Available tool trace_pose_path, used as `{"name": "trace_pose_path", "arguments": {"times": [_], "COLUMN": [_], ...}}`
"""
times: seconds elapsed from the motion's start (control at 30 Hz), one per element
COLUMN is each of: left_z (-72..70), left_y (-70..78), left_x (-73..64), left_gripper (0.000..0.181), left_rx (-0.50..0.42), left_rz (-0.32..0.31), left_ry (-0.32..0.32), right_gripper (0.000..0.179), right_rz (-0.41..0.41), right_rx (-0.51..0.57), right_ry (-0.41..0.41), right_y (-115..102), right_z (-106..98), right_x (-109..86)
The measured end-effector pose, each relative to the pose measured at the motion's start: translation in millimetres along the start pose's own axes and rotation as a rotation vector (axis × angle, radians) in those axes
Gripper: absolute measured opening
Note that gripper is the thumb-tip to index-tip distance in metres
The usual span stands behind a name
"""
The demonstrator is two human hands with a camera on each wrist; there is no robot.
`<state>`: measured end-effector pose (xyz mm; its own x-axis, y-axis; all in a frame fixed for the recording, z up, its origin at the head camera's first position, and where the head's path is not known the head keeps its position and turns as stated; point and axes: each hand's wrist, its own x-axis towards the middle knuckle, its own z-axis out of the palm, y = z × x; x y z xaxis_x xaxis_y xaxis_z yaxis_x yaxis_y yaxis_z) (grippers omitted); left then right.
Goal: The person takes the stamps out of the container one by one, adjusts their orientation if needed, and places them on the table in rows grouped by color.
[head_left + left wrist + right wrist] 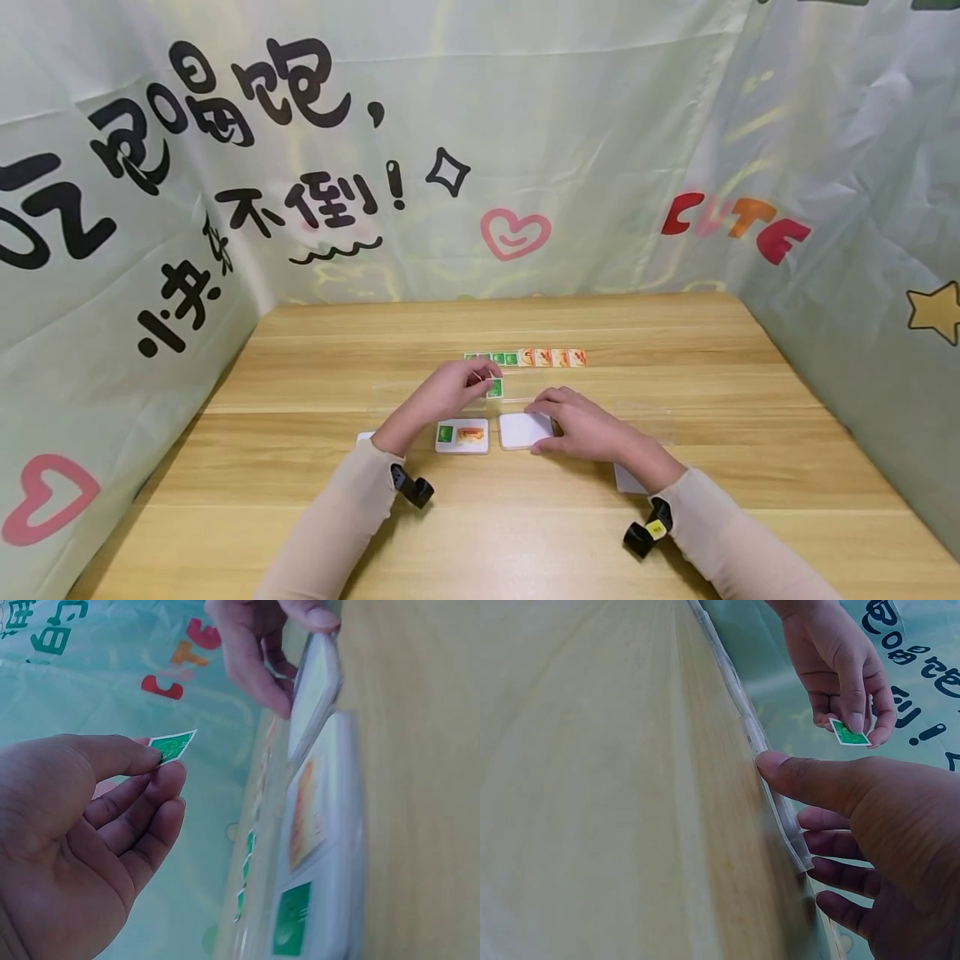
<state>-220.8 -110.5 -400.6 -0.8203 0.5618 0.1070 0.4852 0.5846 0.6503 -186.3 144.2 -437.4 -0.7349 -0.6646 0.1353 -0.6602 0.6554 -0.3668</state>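
Note:
My left hand [444, 393] pinches a small green picture square with a white border [174, 745] between thumb and fingers, raised over the table beyond the cards. The other fingers of that hand curl loosely in the left wrist view. With thumb at the near edge and fingers at the far edge, my right hand [588, 427] holds a blank white card [521, 432]. To its left lies a white card with a green picture and an orange picture [461, 447]. In the right wrist view, the thumb [780, 766] rests on the edge of the clear-looking card stack.
Farther back, a row of green squares [512, 359] and orange-and-white squares [560, 357] lies on the wooden table [480, 533]. Another white card [628, 480] shows partly beneath the right forearm, and one [364, 436] by the left wrist. Printed cloth [600, 125] surrounds the table.

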Motion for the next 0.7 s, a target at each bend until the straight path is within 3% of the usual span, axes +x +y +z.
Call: {"name": "trace_pose_path", "arguments": {"times": [0.3, 0.7], "left_z": [-11.5, -20.7], "left_y": [-13.9, -23.2], "left_x": [6.1, 11.1], "left_gripper": [0.013, 0.016], "left_rx": [-0.025, 0.003], "left_rz": [0.015, -0.040], "left_ry": [0.025, 0.016], "right_gripper": [0.053, 0.053], "right_rz": [0.001, 0.005], "right_rx": [-0.003, -0.003], "right_ry": [0.001, -0.001], "right_y": [-0.4, -1.7], "right_z": [0.8, 0.4], "right_x": [-0.4, -0.4]}}
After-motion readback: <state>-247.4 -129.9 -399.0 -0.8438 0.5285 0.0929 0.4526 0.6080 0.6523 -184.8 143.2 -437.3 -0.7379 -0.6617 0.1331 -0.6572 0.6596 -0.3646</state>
